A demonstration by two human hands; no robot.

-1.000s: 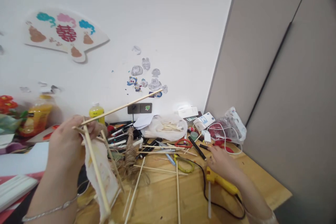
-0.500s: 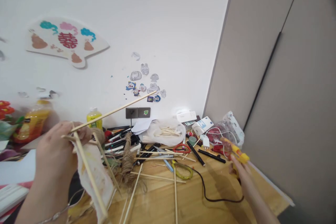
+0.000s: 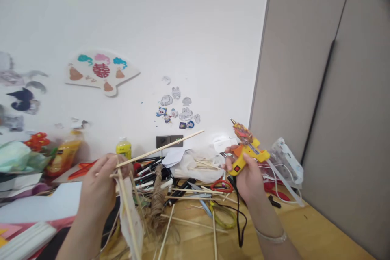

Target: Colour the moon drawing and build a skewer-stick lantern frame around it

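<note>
My left hand (image 3: 102, 183) is closed around the corner of a frame of thin wooden sticks (image 3: 129, 211), with whitish stained cloth or paper (image 3: 134, 227) hanging inside it. From that corner a long wooden stick (image 3: 164, 147) points up to the right. My right hand (image 3: 248, 174) grips a yellow hot glue gun (image 3: 251, 152) by its handle. The gun's metal tip points up and left, apart from the stick's end. A clear glue stick comes out of its back, and its black cord (image 3: 240, 227) hangs to the table.
Loose wooden sticks (image 3: 195, 223), a twine roll (image 3: 157, 199), blue scissors (image 3: 204, 205) and yellow-handled scissors (image 3: 230, 219) lie on the wooden table (image 3: 323, 227). Behind are markers (image 3: 149, 172) and a plastic bag of sticks (image 3: 198, 166). Bottles, including an orange one (image 3: 65, 156), stand near the wall.
My right hand has lifted the glue gun up and left from low over the table's right side. The view has shifted, and my left hand still holds the stick frame.
</note>
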